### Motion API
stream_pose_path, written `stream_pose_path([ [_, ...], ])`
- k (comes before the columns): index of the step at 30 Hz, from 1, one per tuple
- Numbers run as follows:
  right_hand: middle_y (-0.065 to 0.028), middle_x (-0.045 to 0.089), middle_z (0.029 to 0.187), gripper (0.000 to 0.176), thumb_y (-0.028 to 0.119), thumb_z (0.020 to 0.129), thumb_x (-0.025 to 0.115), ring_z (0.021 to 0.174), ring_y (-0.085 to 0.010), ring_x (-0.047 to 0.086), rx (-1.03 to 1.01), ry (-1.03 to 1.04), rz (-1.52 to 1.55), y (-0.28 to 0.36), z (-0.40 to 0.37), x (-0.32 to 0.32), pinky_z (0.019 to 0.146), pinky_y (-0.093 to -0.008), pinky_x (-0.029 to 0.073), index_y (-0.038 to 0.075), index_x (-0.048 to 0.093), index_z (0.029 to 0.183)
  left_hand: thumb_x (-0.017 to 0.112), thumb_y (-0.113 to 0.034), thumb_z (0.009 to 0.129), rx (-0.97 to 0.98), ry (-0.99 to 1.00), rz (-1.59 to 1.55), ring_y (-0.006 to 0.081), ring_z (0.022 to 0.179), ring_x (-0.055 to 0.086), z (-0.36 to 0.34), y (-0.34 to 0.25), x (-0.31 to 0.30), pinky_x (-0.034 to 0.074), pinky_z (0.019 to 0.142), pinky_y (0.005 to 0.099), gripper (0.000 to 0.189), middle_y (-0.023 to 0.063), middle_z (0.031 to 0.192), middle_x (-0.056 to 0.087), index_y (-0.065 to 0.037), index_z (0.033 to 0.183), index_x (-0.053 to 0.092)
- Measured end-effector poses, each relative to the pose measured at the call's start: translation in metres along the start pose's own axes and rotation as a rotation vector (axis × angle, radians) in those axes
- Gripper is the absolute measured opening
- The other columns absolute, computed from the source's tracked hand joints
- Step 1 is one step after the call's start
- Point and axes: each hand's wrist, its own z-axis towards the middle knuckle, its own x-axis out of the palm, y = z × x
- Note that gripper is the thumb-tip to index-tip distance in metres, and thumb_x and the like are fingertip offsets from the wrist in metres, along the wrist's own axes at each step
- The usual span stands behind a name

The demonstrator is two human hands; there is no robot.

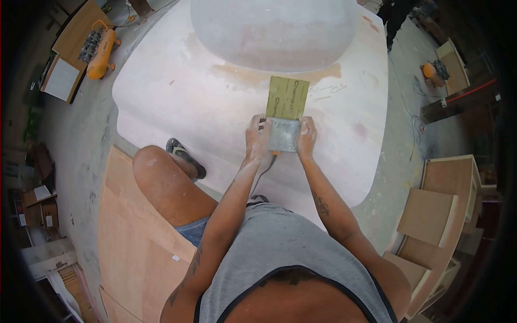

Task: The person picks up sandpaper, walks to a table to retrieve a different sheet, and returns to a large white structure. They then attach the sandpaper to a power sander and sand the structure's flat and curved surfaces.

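Observation:
Between my two hands is a sheet sander (283, 135), its grey square base plate turned up toward me and its dark cord trailing down toward my body. A yellow-green sheet of sandpaper (288, 97) with printed lettering stretches away from the plate's far edge. My left hand (256, 135) grips the left side of the sander, fingers curled at the corner by the paper. On the opposite side my right hand (306, 137) is closed around the edge, its thumb close to the paper's near corner. Dust coats both hands.
A large whitish, smooth panel (161, 102) lies under the sander, with a rounded grey raised part (274, 37) at its far end. Yellow air compressors (101, 56) stand on the floor. Wooden boards (134, 231) are at left, cabinets (447, 199) at right. A person's dark-trousered legs (396, 21) show far right.

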Motion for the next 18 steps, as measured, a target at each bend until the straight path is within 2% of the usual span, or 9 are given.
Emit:
stream_pose_path([
  [2,-0.0159,0.061,0.092,0.024,0.011,0.105,0.052,0.085,-0.0254,0.06,0.056,-0.038,0.057,0.002,0.0,0.001,0.083,-0.0344,0.048,-0.008,0.061,0.094,0.064,-0.03,0.105,0.036,0.027,-0.041,0.0261,0.102,0.071,0.001,0.0,0.0,0.056,0.091,0.0395,0.035,0.0157,0.112,0.072,0.001,0.122,0.064],
  [11,-0.0154,0.065,0.097,0.027,0.012,0.107,0.051,0.091,-0.0256,0.063,0.117,0.017,-0.021,0.009,0.001,-0.005,0.088,-0.033,0.048,-0.009,0.063,0.097,0.063,-0.032,0.105,-0.016,0.037,-0.054,0.0258,0.104,0.071,-0.003,-0.01,-0.002,0.056,0.094,0.0404,0.038,0.0167,0.111,0.074,0.001,0.123,0.066],
  [18,-0.0162,0.065,0.096,0.026,0.011,0.106,0.051,0.09,-0.0266,0.064,0.071,-0.019,0.004,0.003,0.002,-0.001,0.087,-0.0337,0.048,-0.01,0.063,0.097,0.065,-0.031,0.105,-0.032,0.021,-0.039,0.0253,0.102,0.072,-0.002,-0.006,0.0,0.055,0.093,0.039,0.037,0.0164,0.11,0.075,0.001,0.123,0.066],
])
